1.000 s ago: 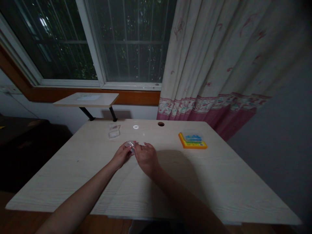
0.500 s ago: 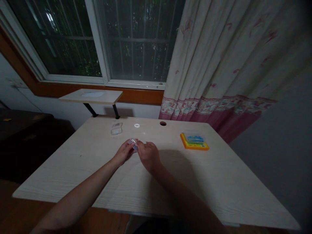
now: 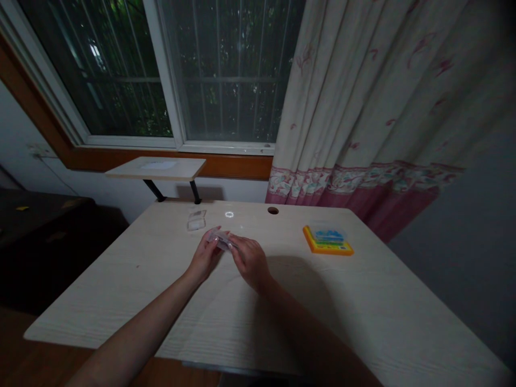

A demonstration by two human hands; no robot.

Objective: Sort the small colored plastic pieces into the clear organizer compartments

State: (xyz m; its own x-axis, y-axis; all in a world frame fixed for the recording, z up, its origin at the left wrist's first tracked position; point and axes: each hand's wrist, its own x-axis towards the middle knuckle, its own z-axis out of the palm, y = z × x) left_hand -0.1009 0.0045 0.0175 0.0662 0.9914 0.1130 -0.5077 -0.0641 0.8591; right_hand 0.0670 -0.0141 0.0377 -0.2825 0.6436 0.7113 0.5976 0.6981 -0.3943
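My left hand [image 3: 205, 257] and my right hand [image 3: 250, 260] meet over the middle of a pale wooden table [image 3: 363, 312]. Together they pinch a small clear plastic piece [image 3: 222, 240], held just above the tabletop, with the fingers of both hands closed on its ends. What the piece is cannot be made out in the dim light. A second clear plastic item [image 3: 196, 221] lies on the table a little beyond my left hand.
An orange-edged flat box with a blue and green top [image 3: 328, 240] lies to the right. A cable hole [image 3: 273, 210] sits near the far edge. Behind stand a small raised shelf [image 3: 157, 168], a window and a pink-hemmed curtain [image 3: 355, 123].
My hands have tilted the clear piece and lifted it slightly. The view has shifted a little, so the table items sit lower and more to the right.
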